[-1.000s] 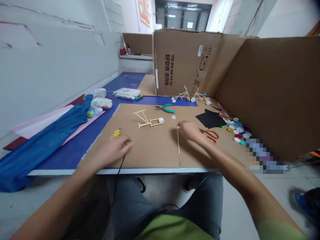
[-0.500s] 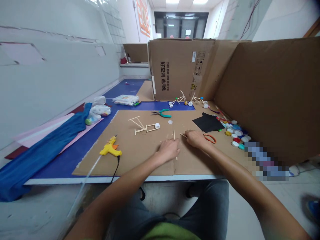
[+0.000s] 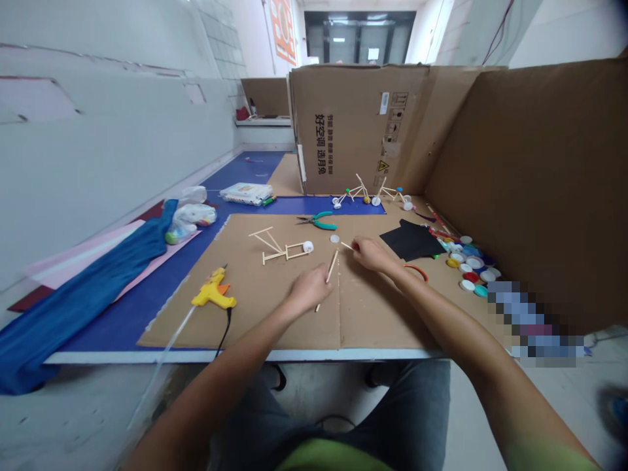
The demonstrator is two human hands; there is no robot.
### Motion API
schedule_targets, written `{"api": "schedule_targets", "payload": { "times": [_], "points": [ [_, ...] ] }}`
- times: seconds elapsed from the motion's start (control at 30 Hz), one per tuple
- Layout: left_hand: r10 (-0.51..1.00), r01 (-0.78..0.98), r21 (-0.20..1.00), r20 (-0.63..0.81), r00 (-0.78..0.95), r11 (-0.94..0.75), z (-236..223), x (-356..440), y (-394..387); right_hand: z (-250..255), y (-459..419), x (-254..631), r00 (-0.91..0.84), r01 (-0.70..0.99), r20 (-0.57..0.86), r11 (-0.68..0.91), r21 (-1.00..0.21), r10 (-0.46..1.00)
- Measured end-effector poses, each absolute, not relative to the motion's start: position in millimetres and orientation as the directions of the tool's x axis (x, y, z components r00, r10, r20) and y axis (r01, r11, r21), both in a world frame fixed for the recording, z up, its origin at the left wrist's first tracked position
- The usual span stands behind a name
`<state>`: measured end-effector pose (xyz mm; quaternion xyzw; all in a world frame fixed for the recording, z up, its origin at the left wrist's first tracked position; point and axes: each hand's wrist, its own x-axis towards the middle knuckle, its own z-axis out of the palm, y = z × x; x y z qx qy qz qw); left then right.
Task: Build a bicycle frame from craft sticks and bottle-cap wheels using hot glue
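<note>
My left hand point(image 3: 310, 288) is closed around a thin wooden stick point(image 3: 332, 266), which slants up to the right with both ends showing. In my right hand point(image 3: 370, 253) a second, short stick point(image 3: 346, 246) is pinched, its tip pointing left. The two sticks are apart. Left of them lies a small stick frame point(image 3: 280, 250) with a white bottle cap point(image 3: 308, 246) at its right end. A clear disc point(image 3: 334, 239) rests just beyond the stick tips. Orange-red scissor handles point(image 3: 417, 272) show partly under my right wrist.
Teal-handled pliers point(image 3: 318, 221) lie at the back of the cardboard sheet point(image 3: 289, 327). On the left is a yellow glue gun point(image 3: 216, 289) with its cord. Black cloth point(image 3: 412, 240) and several bottle caps point(image 3: 471, 263) are at right. Two stick models point(image 3: 360, 190) stand before the cardboard box point(image 3: 358, 131).
My left hand has moved left, and its stick has tilted from near upright to a slant. My right hand has shifted left and away from me with its stick, uncovering less of the scissors.
</note>
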<state>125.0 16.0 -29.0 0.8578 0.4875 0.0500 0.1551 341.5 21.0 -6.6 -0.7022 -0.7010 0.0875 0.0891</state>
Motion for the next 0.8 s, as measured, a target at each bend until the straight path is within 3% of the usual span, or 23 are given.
{"api": "schedule_targets", "payload": {
  "times": [0.33, 0.47, 0.57, 0.7, 0.8],
  "points": [
    [0.864, 0.787, 0.422, -0.018, 0.503, -0.450, -27.5, 138.2, 29.9, -7.1, 30.3, 320.0, -0.078, 0.933, 0.030, 0.083, -0.349, 0.997],
    [0.788, 0.741, 0.271, 0.247, 0.564, -0.615, -20.6, 144.6, 31.7, 0.4, 10.0, 325.5, -0.166, 0.892, 0.076, 0.183, -0.413, 0.983],
    [0.667, 0.641, 0.191, 0.277, 0.691, -0.743, -21.8, 149.7, 34.0, 0.9, 0.2, 328.9, -0.189, 0.867, 0.094, 0.211, -0.452, 0.977],
    [0.611, 0.552, 0.276, 0.219, 0.761, -0.787, -28.2, 154.7, 36.2, 0.5, -16.2, 341.8, -0.126, 0.870, 0.112, 0.164, -0.465, 0.986],
    [0.675, 0.576, 0.389, 0.190, 0.713, -0.719, -33.1, 152.6, 39.2, 3.0, -39.2, 363.4, -0.038, 0.916, 0.123, 0.083, -0.392, 0.992]
  ]
}}
